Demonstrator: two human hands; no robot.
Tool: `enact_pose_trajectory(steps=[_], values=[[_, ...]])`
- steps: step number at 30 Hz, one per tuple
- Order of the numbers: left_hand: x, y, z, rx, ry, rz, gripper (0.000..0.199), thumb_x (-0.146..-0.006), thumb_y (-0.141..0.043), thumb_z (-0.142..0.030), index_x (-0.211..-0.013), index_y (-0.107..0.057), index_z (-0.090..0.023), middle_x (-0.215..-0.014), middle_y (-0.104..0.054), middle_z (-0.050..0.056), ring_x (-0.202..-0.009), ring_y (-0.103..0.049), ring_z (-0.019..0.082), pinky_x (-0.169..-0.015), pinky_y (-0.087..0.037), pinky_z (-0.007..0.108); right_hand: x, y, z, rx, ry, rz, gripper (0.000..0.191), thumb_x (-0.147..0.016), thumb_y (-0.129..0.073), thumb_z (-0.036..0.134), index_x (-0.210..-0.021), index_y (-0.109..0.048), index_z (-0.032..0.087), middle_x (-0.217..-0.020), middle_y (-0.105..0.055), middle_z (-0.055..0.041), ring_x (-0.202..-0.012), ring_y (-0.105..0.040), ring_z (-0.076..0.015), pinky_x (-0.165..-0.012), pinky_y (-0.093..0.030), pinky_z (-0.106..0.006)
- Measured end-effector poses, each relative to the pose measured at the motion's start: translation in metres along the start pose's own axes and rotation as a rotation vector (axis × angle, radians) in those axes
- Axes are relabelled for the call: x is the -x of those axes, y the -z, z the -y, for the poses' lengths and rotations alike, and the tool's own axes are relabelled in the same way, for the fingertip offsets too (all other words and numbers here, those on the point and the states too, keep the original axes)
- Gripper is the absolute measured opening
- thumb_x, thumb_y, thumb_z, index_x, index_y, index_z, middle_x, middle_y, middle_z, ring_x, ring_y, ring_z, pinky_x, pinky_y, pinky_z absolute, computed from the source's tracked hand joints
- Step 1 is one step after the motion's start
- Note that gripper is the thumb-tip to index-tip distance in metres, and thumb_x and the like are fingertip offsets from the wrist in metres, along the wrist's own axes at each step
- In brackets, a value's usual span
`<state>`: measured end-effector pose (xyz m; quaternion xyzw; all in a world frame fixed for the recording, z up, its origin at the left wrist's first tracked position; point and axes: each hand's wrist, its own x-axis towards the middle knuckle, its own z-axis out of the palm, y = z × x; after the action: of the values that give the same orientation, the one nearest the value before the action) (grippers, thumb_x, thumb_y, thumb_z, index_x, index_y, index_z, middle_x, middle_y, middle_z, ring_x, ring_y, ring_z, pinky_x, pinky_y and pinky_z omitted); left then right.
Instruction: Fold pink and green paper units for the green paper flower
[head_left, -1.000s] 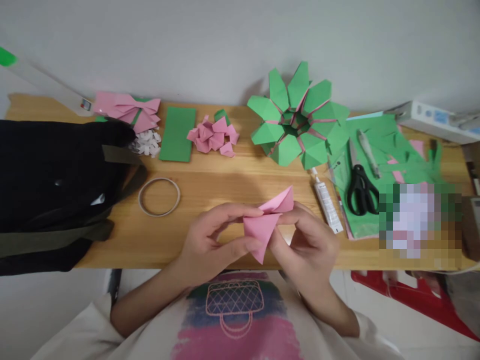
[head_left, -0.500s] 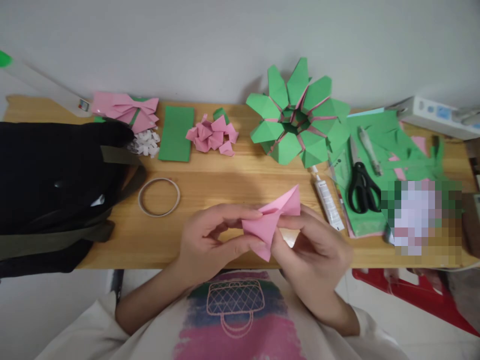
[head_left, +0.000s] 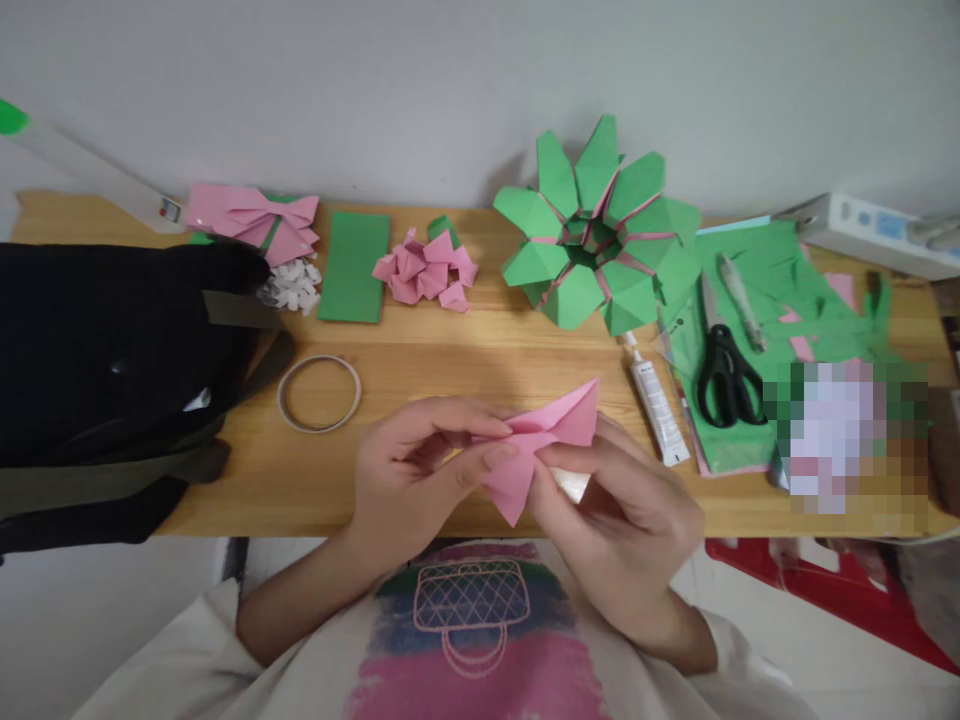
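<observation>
Pink folded paper (head_left: 525,450) is pinched between the fingertips of the left hand (head_left: 499,440) and right hand (head_left: 541,465); beyond the grip stands a green paper flower (head_left: 562,265), with a glue tube (head_left: 660,412) nearer.

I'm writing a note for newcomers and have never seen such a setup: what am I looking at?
No robot here: a person works bare-handed, filmed by one camera on their head, looking forward and down. Their left hand and right hand hold folded pink paper. On the wooden table are a pale ring, a white tube, black-handled scissors, folded pink pieces and a green-and-pink paper construction. A dark bag sits at the left; one patch at the right is pixelated.
</observation>
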<state>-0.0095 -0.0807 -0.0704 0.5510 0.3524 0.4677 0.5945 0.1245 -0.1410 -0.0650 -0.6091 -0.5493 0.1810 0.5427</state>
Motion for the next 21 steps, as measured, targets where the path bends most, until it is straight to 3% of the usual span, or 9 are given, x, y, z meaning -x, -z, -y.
enact_pose_trajectory(steps=[6, 12, 15, 17, 19, 21], values=[[0.002, -0.001, -0.001, -0.036, 0.027, -0.033, 0.012, -0.08, -0.078, -0.019, -0.086, -0.077, -0.029, -0.084, -0.078, -0.003, -0.076, -0.074, 0.013, -0.069, -0.063, 0.022, 0.0, -0.001, -0.001, -0.006, 0.05, -0.021, 0.016, -0.079, -0.071, 0.01, -0.082, -0.066, 0.024, -0.072, -0.07, 0.0034, -0.066, -0.065, -0.0125, -0.059, -0.054, -0.027], [0.001, -0.003, -0.002, -0.07, 0.072, -0.075, 0.02, -0.077, -0.077, -0.013, -0.086, -0.078, -0.031, -0.079, -0.078, -0.007, -0.068, -0.071, 0.01, -0.061, -0.059, 0.017, 0.002, 0.0, -0.004, 0.003, 0.065, 0.021, 0.018, -0.078, -0.069, 0.006, -0.084, -0.066, 0.023, -0.074, -0.069, 0.0028, -0.066, -0.064, -0.0122, -0.058, -0.052, -0.027], [-0.002, -0.002, -0.001, -0.059, 0.121, -0.102, 0.022, -0.076, -0.077, -0.009, -0.082, -0.078, -0.03, -0.078, -0.078, -0.007, -0.067, -0.072, 0.011, -0.06, -0.06, 0.019, 0.001, 0.004, -0.005, -0.059, 0.001, 0.029, 0.014, -0.08, -0.069, 0.008, -0.082, -0.066, 0.021, -0.072, -0.066, 0.002, -0.063, -0.061, -0.0115, -0.055, -0.048, -0.026], [-0.005, 0.0, 0.001, -0.04, 0.15, -0.109, 0.021, -0.075, -0.077, -0.009, -0.081, -0.079, -0.029, -0.076, -0.078, -0.006, -0.065, -0.071, 0.011, -0.058, -0.059, 0.019, -0.001, 0.008, -0.008, -0.105, -0.059, -0.042, 0.012, -0.084, -0.066, 0.01, -0.082, -0.066, 0.022, -0.071, -0.064, 0.002, -0.063, -0.059, -0.0114, -0.056, -0.048, -0.026], [-0.008, 0.002, 0.002, -0.022, 0.176, -0.106, 0.018, -0.074, -0.078, -0.011, -0.079, -0.079, -0.028, -0.074, -0.078, -0.005, -0.063, -0.07, 0.011, -0.055, -0.058, 0.019, -0.004, 0.012, -0.013, -0.132, -0.116, -0.111, 0.01, -0.088, -0.063, 0.015, -0.088, -0.066, 0.024, -0.074, -0.063, 0.0015, -0.068, -0.06, -0.0124, -0.061, -0.049, -0.026], [-0.011, 0.003, 0.002, -0.001, 0.205, -0.096, 0.015, -0.072, -0.078, -0.012, -0.077, -0.078, -0.027, -0.073, -0.078, -0.004, -0.064, -0.071, 0.012, -0.056, -0.059, 0.019, -0.007, 0.017, -0.018, -0.173, -0.18, -0.077, 0.011, -0.091, -0.063, 0.024, -0.101, -0.066, 0.026, -0.082, -0.065, 0.0, -0.076, -0.062, -0.0139, -0.066, -0.052, -0.027]])
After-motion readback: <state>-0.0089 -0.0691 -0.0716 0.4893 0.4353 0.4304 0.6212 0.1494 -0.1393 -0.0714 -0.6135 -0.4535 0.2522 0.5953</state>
